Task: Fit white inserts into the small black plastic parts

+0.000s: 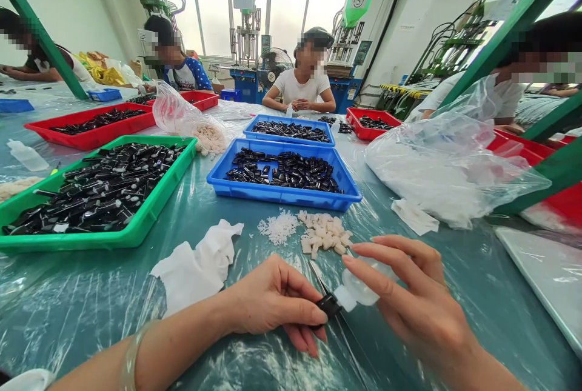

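My left hand [282, 300] pinches a small black part [328, 305] between thumb and fingers. Close by on the right, my right hand [409, 288] has its fingers stretched out beside a translucent bottle [364, 285] with a white cap, which lies near the black part. Metal tweezers [349, 342] lie on the table, passing beneath the black part. Just beyond my hands sit a pile of cream-coloured pieces [324, 233] and a heap of small white bits [278, 227]. A crumpled white cloth [197, 267] rests left of them.
A blue tray [284, 196] of black parts stands ahead, with another blue tray [288, 137] behind it. A green tray [136, 227] is at left. Clear plastic bags [450, 167] lie at right by a green post [545, 167]. Several people sit around the table.
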A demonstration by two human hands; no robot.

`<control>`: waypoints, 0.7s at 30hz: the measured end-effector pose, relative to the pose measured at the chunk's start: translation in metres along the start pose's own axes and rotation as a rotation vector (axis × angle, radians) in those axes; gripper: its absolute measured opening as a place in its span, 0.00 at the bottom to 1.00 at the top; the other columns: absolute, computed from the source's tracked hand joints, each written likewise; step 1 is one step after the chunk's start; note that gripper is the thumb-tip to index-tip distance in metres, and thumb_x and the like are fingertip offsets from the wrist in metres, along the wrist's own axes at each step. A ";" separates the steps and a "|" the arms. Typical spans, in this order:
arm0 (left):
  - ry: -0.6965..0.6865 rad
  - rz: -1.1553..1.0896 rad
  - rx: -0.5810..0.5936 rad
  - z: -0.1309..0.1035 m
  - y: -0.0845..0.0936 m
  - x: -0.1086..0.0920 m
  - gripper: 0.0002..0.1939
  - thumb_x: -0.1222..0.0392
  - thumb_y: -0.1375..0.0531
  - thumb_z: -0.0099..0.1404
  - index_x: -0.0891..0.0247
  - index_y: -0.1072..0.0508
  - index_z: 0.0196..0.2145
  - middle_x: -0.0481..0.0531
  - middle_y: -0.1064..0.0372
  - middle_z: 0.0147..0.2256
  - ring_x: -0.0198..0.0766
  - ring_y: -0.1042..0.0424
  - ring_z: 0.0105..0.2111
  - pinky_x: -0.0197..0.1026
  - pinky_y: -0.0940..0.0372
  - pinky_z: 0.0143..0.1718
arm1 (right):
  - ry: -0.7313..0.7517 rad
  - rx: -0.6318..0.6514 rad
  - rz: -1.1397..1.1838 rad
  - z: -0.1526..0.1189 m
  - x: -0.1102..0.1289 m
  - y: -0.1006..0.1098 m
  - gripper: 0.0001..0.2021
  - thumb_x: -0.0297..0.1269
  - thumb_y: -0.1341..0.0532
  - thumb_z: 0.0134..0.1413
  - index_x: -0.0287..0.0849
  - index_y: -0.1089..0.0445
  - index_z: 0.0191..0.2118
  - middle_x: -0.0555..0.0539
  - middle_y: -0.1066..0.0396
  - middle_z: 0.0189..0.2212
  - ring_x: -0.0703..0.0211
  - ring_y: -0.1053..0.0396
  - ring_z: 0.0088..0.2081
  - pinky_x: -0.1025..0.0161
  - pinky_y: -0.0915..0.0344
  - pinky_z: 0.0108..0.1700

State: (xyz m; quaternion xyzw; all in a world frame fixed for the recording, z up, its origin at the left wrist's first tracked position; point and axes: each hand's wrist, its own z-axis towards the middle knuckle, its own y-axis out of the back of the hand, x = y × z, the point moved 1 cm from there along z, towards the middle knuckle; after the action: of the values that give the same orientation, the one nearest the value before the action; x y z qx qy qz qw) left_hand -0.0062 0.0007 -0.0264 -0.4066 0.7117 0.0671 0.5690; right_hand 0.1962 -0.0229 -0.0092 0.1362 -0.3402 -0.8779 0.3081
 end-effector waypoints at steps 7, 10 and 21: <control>0.005 0.004 0.013 0.000 0.000 0.000 0.08 0.59 0.36 0.51 0.69 0.24 0.26 0.50 0.29 0.22 0.31 0.28 0.21 0.30 0.34 0.23 | 0.010 -0.006 0.005 0.002 0.001 0.002 0.16 0.22 0.48 0.56 0.49 0.30 0.40 0.46 0.28 0.37 0.52 0.36 0.44 0.54 0.41 0.43; 0.003 -0.001 0.013 0.000 0.001 0.001 0.09 0.59 0.35 0.50 0.69 0.24 0.27 0.51 0.28 0.24 0.32 0.28 0.22 0.30 0.34 0.23 | 0.011 0.026 0.009 0.003 0.001 0.003 0.16 0.21 0.48 0.56 0.49 0.30 0.40 0.46 0.28 0.37 0.52 0.37 0.44 0.54 0.41 0.43; 0.004 -0.001 0.023 0.000 0.003 0.003 0.10 0.59 0.36 0.51 0.71 0.24 0.29 0.53 0.28 0.25 0.32 0.28 0.21 0.30 0.34 0.22 | 0.062 0.021 -0.057 0.004 0.003 0.007 0.14 0.24 0.49 0.58 0.49 0.31 0.41 0.47 0.28 0.37 0.52 0.38 0.44 0.52 0.43 0.44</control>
State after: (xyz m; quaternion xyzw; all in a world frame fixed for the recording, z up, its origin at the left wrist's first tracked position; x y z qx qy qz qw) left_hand -0.0077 0.0014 -0.0299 -0.4005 0.7133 0.0580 0.5723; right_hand 0.1956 -0.0272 -0.0016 0.1762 -0.3358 -0.8781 0.2919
